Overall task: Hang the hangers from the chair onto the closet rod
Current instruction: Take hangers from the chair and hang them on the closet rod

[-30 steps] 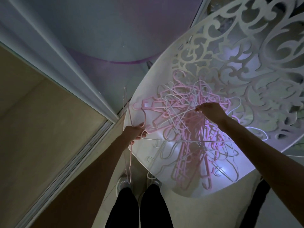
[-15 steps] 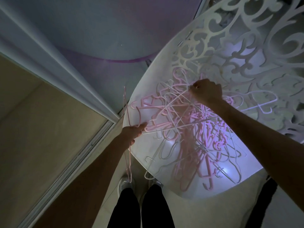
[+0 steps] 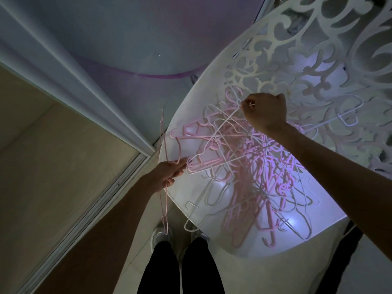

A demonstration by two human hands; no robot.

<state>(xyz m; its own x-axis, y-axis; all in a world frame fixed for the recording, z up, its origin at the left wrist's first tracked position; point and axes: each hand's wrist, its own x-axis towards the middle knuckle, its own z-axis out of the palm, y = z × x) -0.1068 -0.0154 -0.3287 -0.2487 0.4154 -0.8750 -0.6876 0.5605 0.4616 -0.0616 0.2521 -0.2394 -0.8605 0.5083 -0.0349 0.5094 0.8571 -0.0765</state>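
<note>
A tangled heap of several pink and white hangers point(image 3: 250, 166) lies on the white chair seat point(image 3: 191, 196). My right hand point(image 3: 265, 112) is over the far side of the heap, pinching the top of a white hanger point(image 3: 220, 134) that is lifted at an angle. My left hand point(image 3: 169, 174) is at the seat's left edge and holds a thin pink hanger point(image 3: 163, 200) that hangs down beside the chair. Its fingertips also touch the white hanger's lower corner. The closet rod is out of view.
The chair's white cut-out backrest point(image 3: 318, 60) rises at the upper right. A closet frame with a sliding-door track point(image 3: 118, 183) runs diagonally on the left, with a beige panel point(image 3: 53, 166) inside. My legs and shoes point(image 3: 178, 262) stand below the seat.
My right hand has moved up and away across the heap toward the backrest, drawing a white hanger with it. My left hand has stayed at the seat's edge with the pink hanger.
</note>
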